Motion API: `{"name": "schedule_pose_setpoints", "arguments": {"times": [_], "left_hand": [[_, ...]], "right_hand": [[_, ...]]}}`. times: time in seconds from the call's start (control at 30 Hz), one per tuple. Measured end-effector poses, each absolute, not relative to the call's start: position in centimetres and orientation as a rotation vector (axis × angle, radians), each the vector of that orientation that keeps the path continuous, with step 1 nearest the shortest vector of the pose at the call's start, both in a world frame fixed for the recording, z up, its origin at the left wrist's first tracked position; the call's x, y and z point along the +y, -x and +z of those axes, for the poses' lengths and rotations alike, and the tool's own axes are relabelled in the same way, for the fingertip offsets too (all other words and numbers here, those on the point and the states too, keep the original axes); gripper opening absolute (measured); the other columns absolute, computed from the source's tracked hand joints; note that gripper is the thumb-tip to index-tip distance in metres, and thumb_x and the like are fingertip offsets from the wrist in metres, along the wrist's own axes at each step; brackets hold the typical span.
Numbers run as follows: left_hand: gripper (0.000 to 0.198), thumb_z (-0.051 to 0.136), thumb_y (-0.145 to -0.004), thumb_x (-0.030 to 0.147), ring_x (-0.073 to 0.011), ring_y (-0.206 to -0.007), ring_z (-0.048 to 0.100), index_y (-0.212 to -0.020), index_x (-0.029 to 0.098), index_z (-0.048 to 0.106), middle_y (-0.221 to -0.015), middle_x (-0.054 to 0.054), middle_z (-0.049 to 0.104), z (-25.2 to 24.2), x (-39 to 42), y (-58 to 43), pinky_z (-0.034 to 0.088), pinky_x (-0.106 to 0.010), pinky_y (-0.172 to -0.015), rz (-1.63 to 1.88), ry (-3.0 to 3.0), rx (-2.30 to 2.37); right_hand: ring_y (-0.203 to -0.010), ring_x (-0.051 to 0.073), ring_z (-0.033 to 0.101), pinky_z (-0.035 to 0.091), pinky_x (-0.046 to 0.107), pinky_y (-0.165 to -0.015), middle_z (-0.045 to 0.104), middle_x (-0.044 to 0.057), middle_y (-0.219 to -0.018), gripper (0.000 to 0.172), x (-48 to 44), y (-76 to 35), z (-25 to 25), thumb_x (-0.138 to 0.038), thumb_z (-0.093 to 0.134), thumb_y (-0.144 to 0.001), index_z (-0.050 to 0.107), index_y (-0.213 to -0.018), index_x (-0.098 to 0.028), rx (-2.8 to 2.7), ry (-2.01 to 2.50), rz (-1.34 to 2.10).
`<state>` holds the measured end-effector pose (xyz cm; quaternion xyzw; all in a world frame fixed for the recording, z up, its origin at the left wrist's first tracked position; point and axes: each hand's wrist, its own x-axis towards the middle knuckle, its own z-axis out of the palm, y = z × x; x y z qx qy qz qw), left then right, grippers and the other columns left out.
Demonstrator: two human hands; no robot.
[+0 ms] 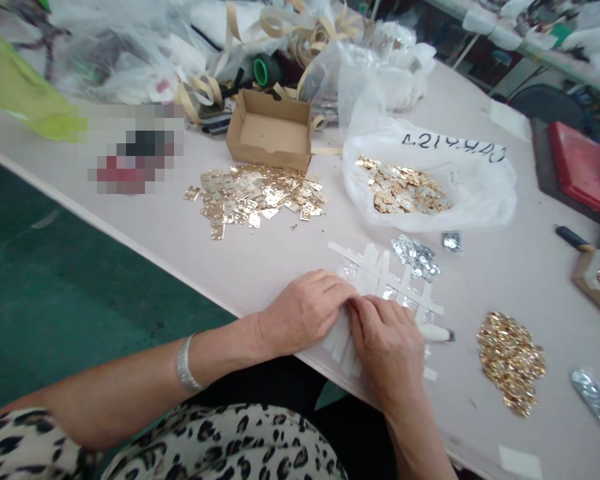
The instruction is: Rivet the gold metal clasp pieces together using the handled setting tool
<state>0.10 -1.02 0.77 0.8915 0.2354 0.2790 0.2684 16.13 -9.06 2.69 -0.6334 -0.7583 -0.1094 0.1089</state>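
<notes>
My left hand (307, 312) and my right hand (387, 343) meet at the table's front edge, fingers closed and fingertips pressed together. Whatever lies between the fingertips is hidden. Under and around them is a grid of pale strips (363, 257), with clear plastic showing between some of them. A white, slender object with a dark tip (436, 333) sticks out to the right from beneath my right hand; I cannot tell whether the hand grips it. Just beyond the grid lies a small pile of silvery round pieces (416, 257).
Flat gold metal plates (260, 193) lie before an open cardboard box (273, 127). A white plastic bag (485, 190) holds more gold pieces. On the right are a gold heap (511, 363), a clear packet (594, 400) and a red-topped object (585, 167). Plastic bags and tape clutter the back.
</notes>
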Motion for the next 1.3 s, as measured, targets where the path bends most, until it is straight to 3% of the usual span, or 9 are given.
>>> {"name": "schedule_pose_setpoints", "arguments": {"times": [0.17, 0.23, 0.33, 0.43, 0.63, 0.87, 0.97, 1.17, 1.3], "left_hand": [[0.024, 0.045, -0.099, 0.015, -0.0217, -0.113, 0.058, -0.117, 0.013, 0.061, -0.116, -0.009, 0.066, 0.0, -1.7, 0.0, 0.05, -0.037, -0.099, 0.702, -2.648, 0.576], [0.024, 0.047, -0.098, 0.016, -0.0224, -0.115, 0.057, -0.117, 0.015, 0.061, -0.119, -0.008, 0.066, -0.1, -1.7, 0.0, 0.052, -0.037, -0.097, 0.708, -2.731, 0.564], [0.022, 0.048, -0.098, 0.016, -0.0227, -0.114, 0.057, -0.115, 0.015, 0.063, -0.12, -0.007, 0.065, -0.1, -1.6, 0.1, 0.052, -0.037, -0.095, 0.693, -2.786, 0.553], [0.021, 0.048, -0.099, 0.016, -0.0225, -0.115, 0.056, -0.114, 0.015, 0.063, -0.122, -0.007, 0.064, -0.2, -1.6, 0.1, 0.051, -0.037, -0.096, 0.699, -2.804, 0.548], [0.021, 0.048, -0.099, 0.015, -0.023, -0.118, 0.054, -0.114, 0.014, 0.063, -0.126, -0.007, 0.063, -0.4, -1.7, 0.1, 0.051, -0.037, -0.097, 0.722, -2.804, 0.546], [0.023, 0.048, -0.1, 0.02, -0.0245, -0.119, 0.055, -0.115, 0.014, 0.063, -0.126, -0.007, 0.064, -0.4, -1.5, 0.3, 0.053, -0.038, -0.095, 0.698, -2.794, 0.542], [0.021, 0.05, -0.099, 0.02, -0.0244, -0.118, 0.056, -0.114, 0.014, 0.064, -0.126, -0.006, 0.064, -0.4, -1.5, 0.4, 0.053, -0.037, -0.095, 0.701, -2.79, 0.544], [0.019, 0.052, -0.099, 0.021, -0.0232, -0.114, 0.059, -0.11, 0.015, 0.065, -0.122, -0.007, 0.066, -0.1, -1.5, 0.4, 0.053, -0.036, -0.092, 0.714, -2.784, 0.565], [0.019, 0.051, -0.099, 0.022, -0.0231, -0.115, 0.059, -0.109, 0.014, 0.065, -0.118, -0.01, 0.067, 0.0, -1.5, 0.3, 0.053, -0.035, -0.091, 0.7, -2.794, 0.565]], "right_hand": [[-0.091, 0.018, 0.063, 0.047, 0.032, -0.085, 0.072, 0.005, -0.098, 0.012, -10.0, -17.5, 3.5, -0.021, 0.054, -0.095, 0.066, -0.098, -0.019, -2.14, 1.76, 0.099], [-0.089, 0.017, 0.066, 0.05, 0.031, -0.082, 0.073, 0.003, -0.098, 0.014, -10.0, -20.0, 3.9, -0.025, 0.057, -0.094, 0.066, -0.102, -0.021, -1.98, 1.839, 0.143], [-0.075, 0.016, 0.069, 0.05, 0.031, -0.071, 0.074, 0.001, -0.089, 0.018, -9.1, -24.5, 4.1, -0.031, 0.06, -0.089, 0.067, -0.104, -0.023, -1.705, 2.129, 0.046], [-0.07, 0.016, 0.068, 0.05, 0.031, -0.071, 0.075, 0.0, -0.088, 0.023, -7.6, -27.5, 3.6, -0.029, 0.061, -0.086, 0.065, -0.109, -0.024, -1.639, 2.268, 0.055], [-0.079, 0.02, 0.067, 0.046, 0.031, -0.073, 0.073, 0.004, -0.088, 0.025, -5.2, -27.9, 2.0, -0.025, 0.054, -0.088, 0.061, -0.113, -0.02, -2.003, 2.225, -0.179], [-0.07, 0.021, 0.065, 0.04, 0.031, -0.063, 0.07, 0.006, -0.077, 0.022, -4.5, -28.0, 2.4, -0.022, 0.051, -0.089, 0.062, -0.108, -0.019, -2.142, 2.253, -0.382], [-0.066, 0.019, 0.065, 0.044, 0.032, -0.064, 0.07, 0.004, -0.077, 0.022, -4.6, -27.6, 3.2, -0.025, 0.057, -0.085, 0.062, -0.106, -0.02, -1.902, 2.279, -0.11], [-0.073, 0.015, 0.065, 0.051, 0.028, -0.067, 0.069, 0.001, -0.084, 0.027, -5.6, -23.8, 3.2, -0.037, 0.07, -0.083, 0.057, -0.102, -0.023, -1.501, 1.758, 0.936], [-0.075, 0.014, 0.065, 0.05, 0.026, -0.066, 0.068, 0.001, -0.085, 0.024, -5.5, -21.3, 2.8, -0.036, 0.069, -0.084, 0.057, -0.1, -0.023, -1.537, 1.717, 1.076]]}}
